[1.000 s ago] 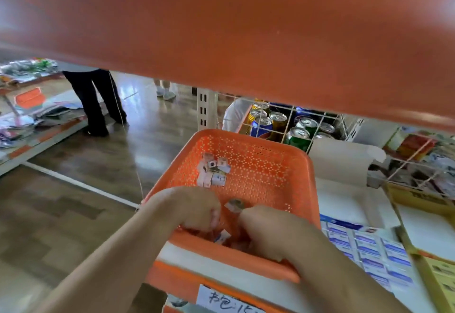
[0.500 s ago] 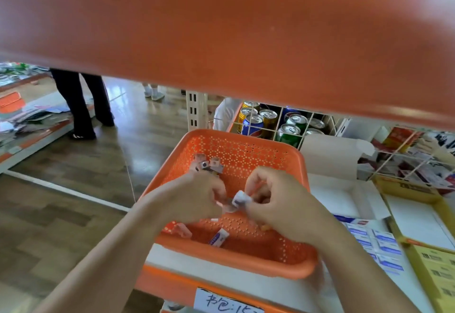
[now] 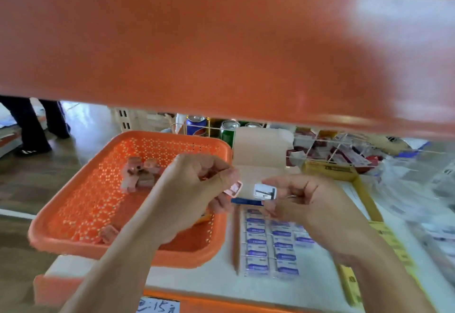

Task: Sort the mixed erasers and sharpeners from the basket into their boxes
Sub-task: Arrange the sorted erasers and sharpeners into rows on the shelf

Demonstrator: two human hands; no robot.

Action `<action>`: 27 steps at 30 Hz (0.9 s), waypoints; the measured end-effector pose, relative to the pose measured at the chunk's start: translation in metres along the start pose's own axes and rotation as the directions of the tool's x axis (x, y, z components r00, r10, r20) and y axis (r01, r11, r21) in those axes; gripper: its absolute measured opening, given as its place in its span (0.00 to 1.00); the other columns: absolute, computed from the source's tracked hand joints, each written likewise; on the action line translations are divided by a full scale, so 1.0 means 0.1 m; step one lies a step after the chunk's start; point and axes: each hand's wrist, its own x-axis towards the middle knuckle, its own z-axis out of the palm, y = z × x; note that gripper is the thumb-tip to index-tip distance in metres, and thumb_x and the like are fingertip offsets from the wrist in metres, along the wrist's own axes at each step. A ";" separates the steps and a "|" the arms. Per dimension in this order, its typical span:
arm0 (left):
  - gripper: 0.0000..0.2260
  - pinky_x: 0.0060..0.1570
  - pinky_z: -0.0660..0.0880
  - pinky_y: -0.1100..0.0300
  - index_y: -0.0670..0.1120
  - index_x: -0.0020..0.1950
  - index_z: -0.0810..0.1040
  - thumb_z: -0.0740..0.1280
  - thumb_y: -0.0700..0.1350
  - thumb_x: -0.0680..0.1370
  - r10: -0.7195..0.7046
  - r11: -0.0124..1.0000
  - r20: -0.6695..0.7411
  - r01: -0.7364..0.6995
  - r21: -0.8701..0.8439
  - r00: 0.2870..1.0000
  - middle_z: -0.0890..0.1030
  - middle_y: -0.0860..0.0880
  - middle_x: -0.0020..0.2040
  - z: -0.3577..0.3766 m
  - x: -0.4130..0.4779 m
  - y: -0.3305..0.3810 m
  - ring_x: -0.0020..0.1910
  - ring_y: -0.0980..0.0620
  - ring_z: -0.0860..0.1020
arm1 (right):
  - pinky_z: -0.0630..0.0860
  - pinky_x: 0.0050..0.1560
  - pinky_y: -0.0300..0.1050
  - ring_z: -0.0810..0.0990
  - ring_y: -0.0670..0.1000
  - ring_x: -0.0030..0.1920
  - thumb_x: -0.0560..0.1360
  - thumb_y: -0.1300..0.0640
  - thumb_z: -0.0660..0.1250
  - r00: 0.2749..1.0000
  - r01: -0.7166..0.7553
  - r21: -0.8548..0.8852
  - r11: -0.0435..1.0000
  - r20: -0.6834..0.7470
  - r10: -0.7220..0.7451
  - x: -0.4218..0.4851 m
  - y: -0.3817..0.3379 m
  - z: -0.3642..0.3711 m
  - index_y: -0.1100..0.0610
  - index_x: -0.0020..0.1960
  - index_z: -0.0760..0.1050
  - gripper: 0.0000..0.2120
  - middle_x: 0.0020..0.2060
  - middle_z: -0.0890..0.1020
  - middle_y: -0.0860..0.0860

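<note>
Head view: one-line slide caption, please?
Sorting: left hand pinches a small pink piece, right hand a small white piece, above the orange basket and the eraser box.

Not much legible here tbh. The handwritten white tag (image 3: pixel 157 306) on the orange shelf edge (image 3: pixel 221 304) says "15", with characters either side I can't make out. Blue labels on the erasers (image 3: pixel 268 246), black print on the yellow box (image 3: pixel 330 168), and the dark mark on the small white piece (image 3: pixel 264 191) in the right hand (image 3: pixel 307 204) are all too blurry.
</note>
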 end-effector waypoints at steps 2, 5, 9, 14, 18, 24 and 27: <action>0.05 0.32 0.76 0.66 0.46 0.42 0.83 0.68 0.42 0.76 -0.025 0.997 0.029 0.027 -0.071 0.999 0.84 0.47 0.35 0.33 0.02 0.07 0.31 0.53 0.82 | 0.77 0.37 0.39 0.80 0.48 0.34 0.72 0.66 0.71 1.000 0.008 -0.001 1.000 -0.020 -0.008 -0.15 0.08 -0.26 0.48 0.41 0.85 0.13 0.31 0.82 0.53; 0.03 0.46 0.80 0.59 0.50 0.46 0.84 0.72 0.45 0.73 -0.050 0.994 0.116 0.061 -0.092 0.992 0.85 0.50 0.43 0.81 0.03 0.14 0.41 0.48 0.84 | 0.78 0.39 0.46 0.80 0.50 0.33 0.68 0.56 0.74 0.994 -0.018 0.024 1.000 -0.109 0.021 -0.37 0.21 -0.72 0.53 0.39 0.84 0.02 0.33 0.81 0.59; 0.11 0.43 0.72 0.53 0.56 0.48 0.84 0.77 0.50 0.66 -0.055 0.998 0.241 0.058 -0.005 0.969 0.85 0.49 0.43 1.53 0.07 0.25 0.42 0.45 0.81 | 0.74 0.39 0.50 0.79 0.51 0.33 0.69 0.61 0.74 0.967 -0.056 -0.018 0.998 -0.251 0.050 -0.68 0.44 -1.42 0.55 0.41 0.83 0.03 0.29 0.81 0.54; 0.04 0.33 0.77 0.62 0.49 0.49 0.80 0.70 0.41 0.75 -0.008 1.000 0.265 0.014 -0.019 0.964 0.84 0.49 0.39 2.36 0.10 0.37 0.36 0.51 0.83 | 0.76 0.35 0.42 0.79 0.51 0.31 0.73 0.64 0.69 0.947 -0.085 -0.032 0.996 -0.312 0.071 -0.94 0.68 -2.12 0.57 0.43 0.82 0.05 0.28 0.80 0.53; 0.01 0.32 0.75 0.62 0.48 0.45 0.81 0.70 0.45 0.75 0.013 1.000 0.280 -0.018 0.014 0.960 0.82 0.48 0.35 2.86 0.13 0.40 0.33 0.55 0.81 | 0.77 0.36 0.43 0.78 0.50 0.30 0.75 0.62 0.68 0.939 -0.111 -0.079 0.991 -0.335 0.078 -1.09 0.83 -2.57 0.55 0.40 0.82 0.07 0.29 0.81 0.53; 0.19 0.31 0.71 0.64 0.42 0.39 0.80 0.65 0.56 0.77 -0.021 0.980 0.320 -0.044 0.194 0.947 0.80 0.41 0.35 3.33 0.26 0.42 0.28 0.57 0.74 | 0.78 0.43 0.56 0.79 0.57 0.35 0.73 0.59 0.72 0.915 -0.160 -0.263 0.951 -0.400 0.044 -1.19 1.12 -3.03 0.45 0.43 0.82 0.08 0.33 0.81 0.54; 0.22 0.31 0.71 0.64 0.37 0.37 0.75 0.62 0.56 0.79 -0.024 0.971 0.292 -0.046 0.233 0.956 0.78 0.38 0.35 3.47 0.31 0.41 0.28 0.55 0.73 | 0.77 0.39 0.37 0.79 0.48 0.35 0.75 0.57 0.70 0.919 -0.242 -0.424 0.873 -0.390 0.065 -1.17 1.27 -3.20 0.45 0.46 0.78 0.06 0.37 0.80 0.48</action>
